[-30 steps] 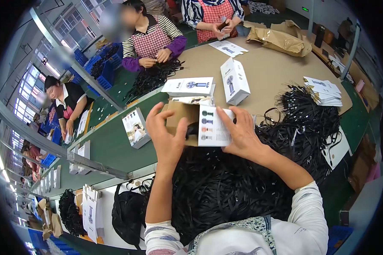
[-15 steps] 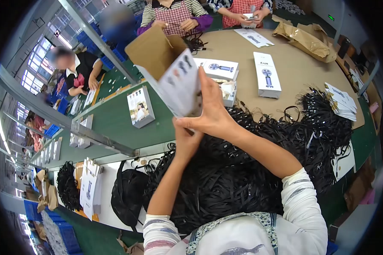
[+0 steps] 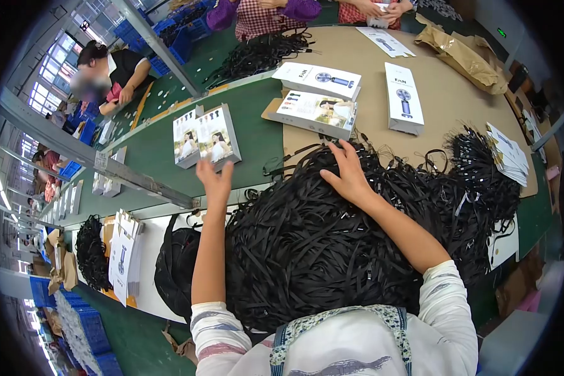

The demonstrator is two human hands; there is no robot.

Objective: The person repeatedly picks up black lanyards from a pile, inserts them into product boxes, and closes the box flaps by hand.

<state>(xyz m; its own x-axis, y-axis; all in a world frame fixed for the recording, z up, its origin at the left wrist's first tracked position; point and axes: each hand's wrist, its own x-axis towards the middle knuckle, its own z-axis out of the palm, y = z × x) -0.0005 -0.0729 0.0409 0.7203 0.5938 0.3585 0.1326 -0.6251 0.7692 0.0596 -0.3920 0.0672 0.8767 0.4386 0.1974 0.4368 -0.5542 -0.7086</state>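
Observation:
My left hand has its fingers apart at the lower end of two white fan boxes, a left box and a right box, side by side on the green table. Whether the fingertips touch them I cannot tell. Nothing is in my right hand, its fingers spread over a big heap of black lanyards. Just beyond that hand lies a fan box with a woman's picture, a brown flap sticking out at its left end. Another fan box lies right behind it.
A fan box and a flat printed carton lie on the brown cardboard. Flattened cartons sit at right, more cartons at left. A metal post crosses the left side. Co-workers sit across the table.
The opened box that both hands held up is out of them, and two boxes now stand at left where one stood. My hands have moved apart and lowered.

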